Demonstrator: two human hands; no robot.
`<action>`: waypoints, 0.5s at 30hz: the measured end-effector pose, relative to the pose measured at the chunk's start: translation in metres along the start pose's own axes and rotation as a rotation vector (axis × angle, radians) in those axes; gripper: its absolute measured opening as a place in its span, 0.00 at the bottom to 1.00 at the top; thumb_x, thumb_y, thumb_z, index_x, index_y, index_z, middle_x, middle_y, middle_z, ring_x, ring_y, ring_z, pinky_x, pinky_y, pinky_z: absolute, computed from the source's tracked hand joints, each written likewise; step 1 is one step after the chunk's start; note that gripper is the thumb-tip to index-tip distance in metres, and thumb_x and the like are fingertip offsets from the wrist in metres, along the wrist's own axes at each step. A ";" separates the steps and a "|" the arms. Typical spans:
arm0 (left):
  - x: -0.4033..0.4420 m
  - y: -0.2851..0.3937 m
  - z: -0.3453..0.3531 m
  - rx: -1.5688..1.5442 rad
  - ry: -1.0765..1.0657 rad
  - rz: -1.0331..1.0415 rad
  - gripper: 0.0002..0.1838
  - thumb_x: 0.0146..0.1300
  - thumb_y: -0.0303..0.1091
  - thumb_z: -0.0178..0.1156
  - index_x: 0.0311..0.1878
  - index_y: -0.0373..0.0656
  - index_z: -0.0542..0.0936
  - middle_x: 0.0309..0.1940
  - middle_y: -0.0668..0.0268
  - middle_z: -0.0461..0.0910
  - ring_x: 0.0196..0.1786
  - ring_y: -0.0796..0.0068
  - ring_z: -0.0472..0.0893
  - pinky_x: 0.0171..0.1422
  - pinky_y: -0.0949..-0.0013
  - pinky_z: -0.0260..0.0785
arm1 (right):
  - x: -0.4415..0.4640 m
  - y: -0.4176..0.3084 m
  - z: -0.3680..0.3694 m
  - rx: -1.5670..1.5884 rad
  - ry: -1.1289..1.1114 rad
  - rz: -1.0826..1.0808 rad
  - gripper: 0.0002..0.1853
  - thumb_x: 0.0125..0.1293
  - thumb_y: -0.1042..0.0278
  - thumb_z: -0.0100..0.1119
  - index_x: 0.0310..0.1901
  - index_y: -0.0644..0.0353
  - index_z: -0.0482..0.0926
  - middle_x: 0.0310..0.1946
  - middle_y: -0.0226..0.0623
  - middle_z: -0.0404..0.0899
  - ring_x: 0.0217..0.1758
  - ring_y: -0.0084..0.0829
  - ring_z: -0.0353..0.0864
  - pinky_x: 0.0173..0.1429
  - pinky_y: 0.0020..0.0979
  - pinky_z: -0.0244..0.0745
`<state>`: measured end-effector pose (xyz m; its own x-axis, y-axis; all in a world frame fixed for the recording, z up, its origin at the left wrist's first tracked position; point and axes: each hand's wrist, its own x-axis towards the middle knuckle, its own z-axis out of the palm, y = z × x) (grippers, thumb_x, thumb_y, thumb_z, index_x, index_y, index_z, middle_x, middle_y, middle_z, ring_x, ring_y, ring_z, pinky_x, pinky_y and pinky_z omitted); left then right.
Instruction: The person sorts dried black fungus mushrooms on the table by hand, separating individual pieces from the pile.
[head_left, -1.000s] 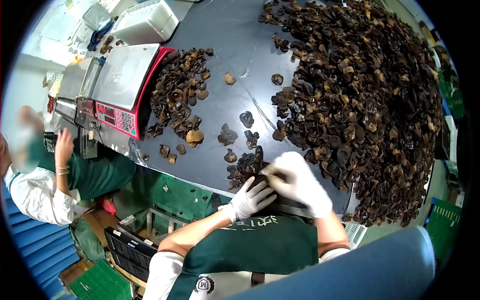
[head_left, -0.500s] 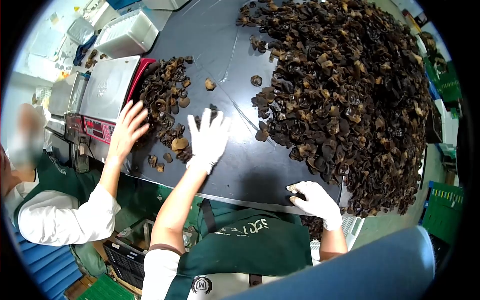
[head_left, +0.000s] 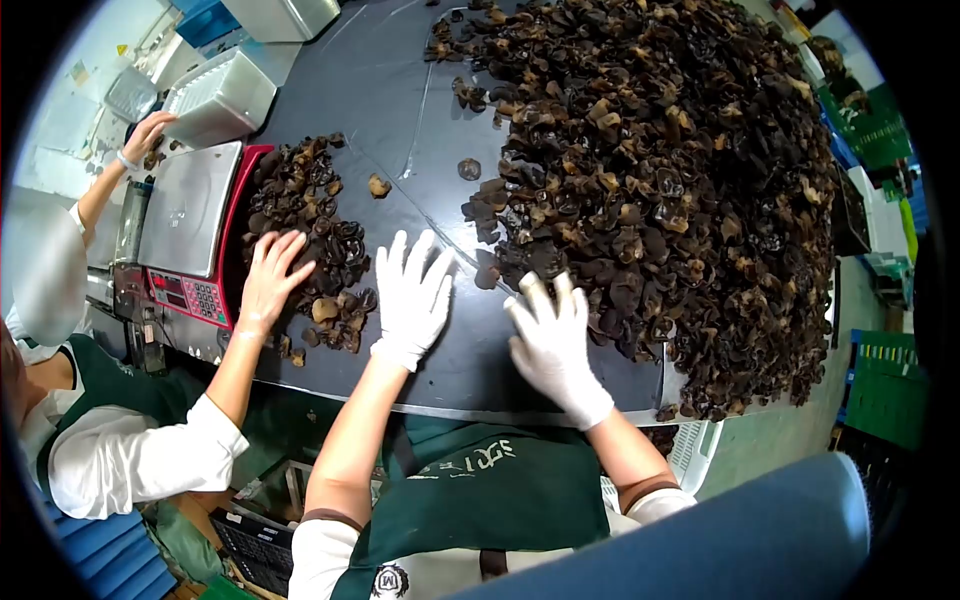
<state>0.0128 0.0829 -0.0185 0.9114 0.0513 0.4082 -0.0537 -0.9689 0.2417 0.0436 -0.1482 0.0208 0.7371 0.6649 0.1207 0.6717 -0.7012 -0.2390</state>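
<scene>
White gloves cover both my hands. My left hand (head_left: 411, 302) is open over the dark tabletop (head_left: 420, 160), fingers spread, just right of a smaller heap of wood ear mushrooms (head_left: 305, 200). With its fingers apart, my right hand (head_left: 553, 345) reaches the lower left edge of the large wood ear mushroom pile (head_left: 660, 180); nothing shows in its grip. Two loose pieces lie between the heaps, a light brown mushroom piece (head_left: 379, 186) and a dark mushroom piece (head_left: 469, 169).
At my left, a co-worker's bare hand (head_left: 268, 283) rests on the smaller heap; the other hand (head_left: 148, 135) is by a white plastic bin (head_left: 220, 100). A red scale (head_left: 192, 215) with a metal plate borders the small heap. Green crates (head_left: 888, 385) stand at right.
My right hand has risen from the table's front edge to the large pile, its fingers spreading. My left hand has stayed nearly in place. The co-worker's other hand now appears by the white bin.
</scene>
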 end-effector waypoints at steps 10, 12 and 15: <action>0.019 0.055 0.039 -0.230 -0.225 0.125 0.31 0.64 0.46 0.62 0.72 0.60 0.72 0.79 0.57 0.57 0.79 0.39 0.53 0.79 0.33 0.46 | -0.015 0.010 -0.004 0.168 0.186 0.111 0.31 0.55 0.60 0.70 0.62 0.53 0.76 0.66 0.46 0.70 0.69 0.55 0.64 0.71 0.58 0.57; 0.009 0.048 0.041 -0.290 -0.232 0.176 0.27 0.63 0.44 0.62 0.67 0.54 0.76 0.75 0.57 0.64 0.77 0.42 0.58 0.78 0.38 0.50 | -0.010 0.023 0.013 0.077 0.116 0.229 0.41 0.57 0.50 0.70 0.70 0.56 0.68 0.72 0.51 0.63 0.74 0.60 0.59 0.74 0.63 0.52; -0.004 0.034 0.020 -0.417 -0.268 0.234 0.20 0.59 0.36 0.64 0.55 0.48 0.80 0.69 0.56 0.70 0.72 0.46 0.67 0.75 0.44 0.58 | -0.023 0.013 0.022 0.091 0.001 0.045 0.40 0.56 0.49 0.70 0.69 0.57 0.69 0.70 0.48 0.65 0.73 0.59 0.59 0.76 0.64 0.50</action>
<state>0.0156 0.0449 -0.0292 0.9248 -0.2706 0.2673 -0.3750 -0.7661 0.5220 0.0338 -0.1665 -0.0059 0.7663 0.6332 0.1086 0.6285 -0.7039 -0.3308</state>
